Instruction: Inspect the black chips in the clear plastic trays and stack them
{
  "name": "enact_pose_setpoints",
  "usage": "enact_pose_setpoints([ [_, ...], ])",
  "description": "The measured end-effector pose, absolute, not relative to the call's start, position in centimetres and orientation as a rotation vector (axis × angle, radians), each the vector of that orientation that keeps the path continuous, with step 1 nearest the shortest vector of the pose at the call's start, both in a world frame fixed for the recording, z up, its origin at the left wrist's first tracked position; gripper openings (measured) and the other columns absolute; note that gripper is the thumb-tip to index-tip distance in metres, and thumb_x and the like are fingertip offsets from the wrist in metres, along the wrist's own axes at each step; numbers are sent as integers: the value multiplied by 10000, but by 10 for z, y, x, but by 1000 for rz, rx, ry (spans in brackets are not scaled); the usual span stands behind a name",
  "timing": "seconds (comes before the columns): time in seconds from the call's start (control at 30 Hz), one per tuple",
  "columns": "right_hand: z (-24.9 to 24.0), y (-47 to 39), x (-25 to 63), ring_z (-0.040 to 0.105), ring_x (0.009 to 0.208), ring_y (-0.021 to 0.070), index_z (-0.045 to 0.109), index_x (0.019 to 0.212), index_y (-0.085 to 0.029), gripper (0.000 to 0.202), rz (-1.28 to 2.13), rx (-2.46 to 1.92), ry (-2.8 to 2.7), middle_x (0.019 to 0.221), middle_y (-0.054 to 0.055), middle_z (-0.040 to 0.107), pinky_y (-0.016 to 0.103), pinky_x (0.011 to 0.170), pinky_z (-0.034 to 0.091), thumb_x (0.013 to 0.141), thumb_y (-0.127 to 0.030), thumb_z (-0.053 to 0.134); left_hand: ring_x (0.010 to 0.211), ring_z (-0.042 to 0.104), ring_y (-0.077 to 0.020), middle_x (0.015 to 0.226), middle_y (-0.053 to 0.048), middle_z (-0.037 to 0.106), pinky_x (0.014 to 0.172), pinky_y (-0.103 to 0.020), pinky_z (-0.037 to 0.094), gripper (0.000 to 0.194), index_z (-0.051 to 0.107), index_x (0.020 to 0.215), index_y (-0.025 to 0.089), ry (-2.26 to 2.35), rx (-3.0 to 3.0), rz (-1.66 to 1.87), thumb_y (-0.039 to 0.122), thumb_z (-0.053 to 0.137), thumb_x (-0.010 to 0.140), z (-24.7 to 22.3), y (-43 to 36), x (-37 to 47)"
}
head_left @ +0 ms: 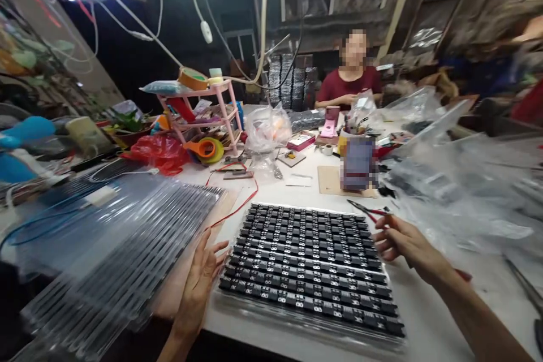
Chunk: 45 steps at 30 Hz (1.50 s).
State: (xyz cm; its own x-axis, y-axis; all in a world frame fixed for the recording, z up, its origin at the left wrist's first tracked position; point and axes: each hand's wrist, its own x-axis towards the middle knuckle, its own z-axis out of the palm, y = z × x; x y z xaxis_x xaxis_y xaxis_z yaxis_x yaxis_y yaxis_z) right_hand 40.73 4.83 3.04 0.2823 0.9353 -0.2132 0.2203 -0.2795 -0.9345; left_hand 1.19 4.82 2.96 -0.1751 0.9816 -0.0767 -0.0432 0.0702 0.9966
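A clear plastic tray (314,325) filled with rows of small black parts (305,260) lies on the white table in front of me. Beside its left edge is my left hand (202,268), fingers apart, with nothing held. At the tray's right edge my right hand (396,240) has its fingers spread and slightly bent, holding nothing. Pliers with red handles (368,209) lie just beyond the right hand. To the left, a stack of clear plastic trays (127,249) spreads across the table's left part.
A pink rack (229,119) stands at the back left, near a red bag (159,153). Plastic bags (458,186) cover the right side. A cardboard piece (331,181) lies ahead. Across the table sits a person (350,82). Cables hang overhead.
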Motion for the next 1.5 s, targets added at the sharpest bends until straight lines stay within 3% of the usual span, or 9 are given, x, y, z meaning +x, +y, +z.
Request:
enact_pose_setpoints([
  [0.17,27,51,407,491,490,78,399,893,-226,219,1201,-1628,-935,661,-50,511,178,421,342,689,-283,457,1150,575,-280,1205,-71,633,1040,-425,408,784,346,1430,305,1386,1062,1329,641,585,762,20,50,11],
  [0.4,28,49,406,546,488,102,415,924,-222,202,1134,-1671,-996,670,-46,518,197,401,375,725,-258,420,1159,572,-296,1175,-51,661,1089,-493,339,708,380,1412,334,1437,1077,1403,622,558,790,25,36,16],
  [0.57,27,49,404,568,482,104,428,970,-226,245,1076,-1767,-1126,698,-39,535,196,391,377,732,-248,376,1115,599,-311,1162,-70,661,1072,-509,357,773,376,1421,313,1548,1146,1363,664,561,757,17,46,11],
  [0.83,19,55,406,559,446,125,439,1149,-216,437,935,-1834,-1237,689,-31,592,233,416,407,723,-260,351,1390,302,-289,1492,-37,380,1159,-516,149,561,459,1379,296,1675,1886,1174,549,439,878,-12,45,10],
  [0.97,15,56,409,550,462,137,459,1190,-213,444,821,-1933,-1308,737,-12,629,268,468,448,777,-300,323,1399,275,-304,1496,-74,355,1125,-579,168,585,334,1452,282,1694,2115,1050,519,361,917,-25,40,8],
  [1.1,15,58,410,607,633,195,555,1087,-210,389,684,-1974,-1394,729,18,644,304,588,472,793,-365,353,1397,267,-323,1488,-88,360,1104,-596,191,594,283,1468,286,1706,2226,982,519,344,924,-34,39,3],
  [1.23,15,59,411,634,783,248,610,1027,-208,385,554,-1997,-1445,830,56,683,346,728,459,773,-412,406,1381,298,-337,1477,-90,377,1100,-596,202,570,327,1447,309,1680,2276,984,521,368,919,-38,39,2],
  [1.43,15,58,411,640,757,275,628,1067,-177,494,484,-2006,-1485,807,83,687,361,704,454,769,-480,377,1386,302,-316,1479,-66,399,1111,-595,189,528,463,1375,307,1663,2155,1057,552,358,919,-4,33,6],
  [1.5,16,57,410,641,736,268,627,1074,-181,504,475,-1995,-1490,793,77,690,355,683,456,769,-488,369,1356,362,-305,1432,-51,469,1111,-558,246,492,540,1307,317,1580,2073,1125,561,390,908,22,27,9],
])
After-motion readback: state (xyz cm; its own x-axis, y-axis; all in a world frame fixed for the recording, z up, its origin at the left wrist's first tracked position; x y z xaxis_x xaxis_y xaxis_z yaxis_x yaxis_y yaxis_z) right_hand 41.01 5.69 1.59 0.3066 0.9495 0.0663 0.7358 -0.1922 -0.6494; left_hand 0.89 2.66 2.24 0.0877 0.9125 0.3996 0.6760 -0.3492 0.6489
